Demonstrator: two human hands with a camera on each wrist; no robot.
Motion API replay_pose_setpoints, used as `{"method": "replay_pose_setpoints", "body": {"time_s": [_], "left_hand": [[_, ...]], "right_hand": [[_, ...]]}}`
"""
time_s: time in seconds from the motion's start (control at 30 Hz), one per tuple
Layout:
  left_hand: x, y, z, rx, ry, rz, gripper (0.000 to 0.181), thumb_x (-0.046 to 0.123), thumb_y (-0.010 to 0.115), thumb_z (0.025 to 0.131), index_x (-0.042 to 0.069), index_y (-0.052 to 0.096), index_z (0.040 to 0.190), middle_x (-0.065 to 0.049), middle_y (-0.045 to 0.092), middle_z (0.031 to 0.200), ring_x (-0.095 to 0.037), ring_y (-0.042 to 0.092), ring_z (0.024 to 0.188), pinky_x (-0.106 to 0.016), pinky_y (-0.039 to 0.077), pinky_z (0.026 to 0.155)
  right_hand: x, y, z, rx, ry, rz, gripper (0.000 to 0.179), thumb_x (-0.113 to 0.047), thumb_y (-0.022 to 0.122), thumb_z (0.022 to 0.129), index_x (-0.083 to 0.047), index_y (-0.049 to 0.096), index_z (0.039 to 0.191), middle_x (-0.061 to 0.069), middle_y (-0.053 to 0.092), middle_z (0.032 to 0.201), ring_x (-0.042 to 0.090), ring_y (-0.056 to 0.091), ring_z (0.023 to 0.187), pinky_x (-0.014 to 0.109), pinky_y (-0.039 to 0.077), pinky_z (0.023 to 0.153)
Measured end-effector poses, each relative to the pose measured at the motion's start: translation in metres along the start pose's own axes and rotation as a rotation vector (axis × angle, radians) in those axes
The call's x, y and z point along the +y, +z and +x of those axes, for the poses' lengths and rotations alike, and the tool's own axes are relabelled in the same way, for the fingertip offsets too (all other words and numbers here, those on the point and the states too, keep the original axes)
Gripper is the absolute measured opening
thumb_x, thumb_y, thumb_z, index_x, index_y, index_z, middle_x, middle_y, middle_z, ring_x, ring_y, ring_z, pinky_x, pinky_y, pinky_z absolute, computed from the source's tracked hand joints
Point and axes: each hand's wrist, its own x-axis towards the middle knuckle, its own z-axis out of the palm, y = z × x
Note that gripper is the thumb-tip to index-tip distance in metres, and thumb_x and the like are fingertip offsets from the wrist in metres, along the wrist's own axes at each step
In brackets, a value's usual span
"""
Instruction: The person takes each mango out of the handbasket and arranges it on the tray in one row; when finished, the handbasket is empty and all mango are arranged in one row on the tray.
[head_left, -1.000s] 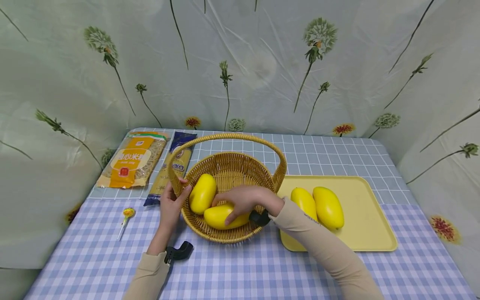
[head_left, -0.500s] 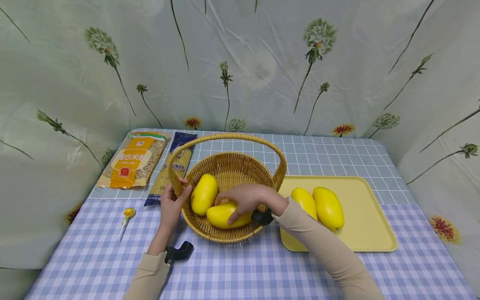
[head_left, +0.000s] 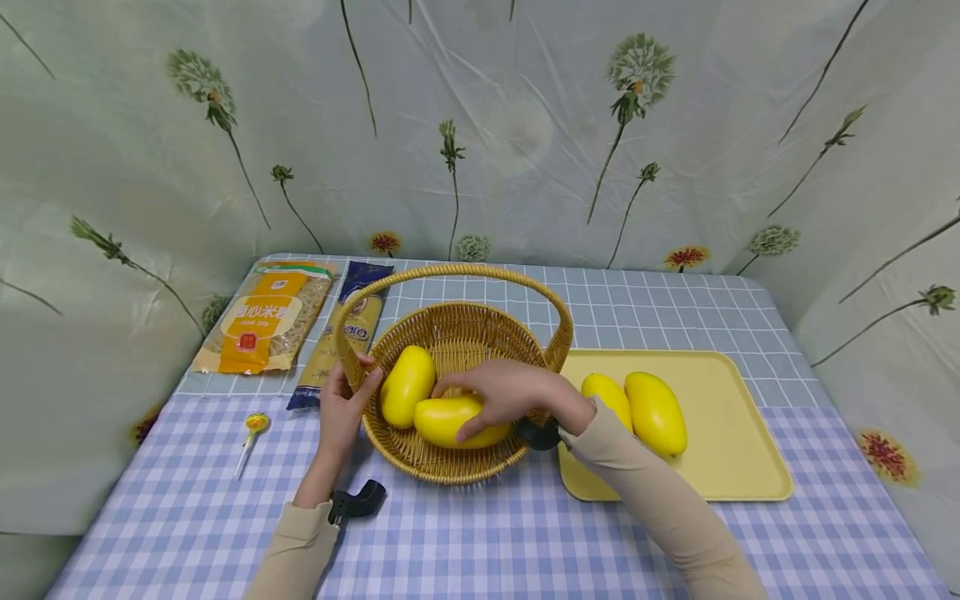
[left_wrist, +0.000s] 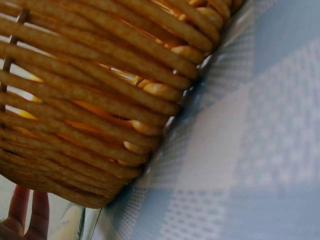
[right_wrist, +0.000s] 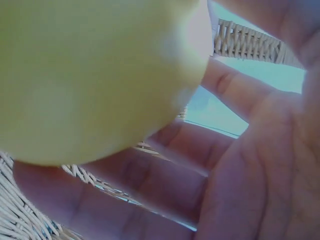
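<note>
Checked cloth (head_left: 480,542) near, gridded cloth (head_left: 645,308) far, flowered backdrop (head_left: 540,200) behind, left hand (head_left: 342,417) holding basket (head_left: 450,480) at left, right hand (head_left: 510,388) gripping mango (head_left: 441,423) inside.

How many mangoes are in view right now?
4. One mango lies in the basket; another, in the right hand, is in or just above it. Two are on the tray: one partly behind the sleeve, the other beside it. The sleeve could hide more.

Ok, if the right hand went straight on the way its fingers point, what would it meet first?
Most likely the other mango in the basket. The right hand points left, across the held mango, and the other mango lies close ahead. Depth is unclear; they may already touch.
</note>
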Motion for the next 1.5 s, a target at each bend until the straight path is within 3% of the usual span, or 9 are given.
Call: {"method": "replay_pose_setpoints", "body": {"time_s": [0.37, 0.7, 0.97, 1.2, 1.5], "left_hand": [[0.001, 0.001, 0.000, -0.001, 0.016, -0.008, 0.024, 0.001, 0.062, 0.090, -0.008, 0.053, 0.111, -0.003, 0.057, 0.101, -0.017, 0.052, 0.092, -0.024, 0.042, 0.078], [0.001, 0.001, 0.001, -0.001, 0.017, -0.018, 0.025, -0.003, 0.062, 0.090, -0.010, 0.052, 0.111, -0.002, 0.056, 0.102, -0.017, 0.052, 0.094, -0.023, 0.042, 0.079], [0.000, 0.001, 0.000, -0.003, 0.026, -0.024, 0.023, -0.002, 0.062, 0.090, -0.010, 0.053, 0.110, -0.002, 0.057, 0.100, -0.017, 0.052, 0.093, -0.024, 0.042, 0.078], [-0.002, 0.001, 0.000, -0.004, 0.025, -0.022, 0.022, -0.001, 0.062, 0.090, -0.009, 0.053, 0.109, -0.002, 0.057, 0.100, -0.016, 0.053, 0.091, -0.024, 0.043, 0.078], [-0.003, 0.000, 0.000, -0.004, 0.019, -0.008, 0.023, 0.000, 0.062, 0.090, -0.008, 0.053, 0.110, -0.002, 0.057, 0.100, -0.017, 0.052, 0.091, -0.024, 0.043, 0.078]], "right_hand": [[0.001, 0.000, -0.015, 0.154, -0.042, 0.052, 0.059, -0.045, 0.070, 0.083, -0.023, 0.049, 0.134, -0.004, 0.058, 0.123, 0.011, 0.053, 0.098, 0.031, 0.041, 0.086], [0.002, 0.011, -0.027, 0.383, -0.113, 0.145, 0.063, -0.047, 0.066, 0.086, -0.023, 0.043, 0.140, -0.006, 0.052, 0.132, 0.009, 0.051, 0.110, 0.031, 0.042, 0.090], [-0.002, 0.021, -0.038, 0.530, -0.105, 0.265, 0.066, -0.048, 0.068, 0.085, -0.033, 0.039, 0.142, -0.011, 0.052, 0.127, 0.007, 0.052, 0.101, 0.029, 0.049, 0.074], [0.000, 0.031, -0.050, 0.685, -0.109, 0.361, 0.066, -0.037, 0.073, 0.083, -0.031, 0.041, 0.141, -0.010, 0.049, 0.133, 0.011, 0.055, 0.096, 0.029, 0.052, 0.070], [0.006, 0.041, -0.067, 0.895, -0.165, 0.397, 0.071, -0.013, 0.079, 0.078, -0.020, 0.044, 0.140, 0.002, 0.057, 0.121, 0.019, 0.058, 0.091, 0.034, 0.051, 0.071]]}}
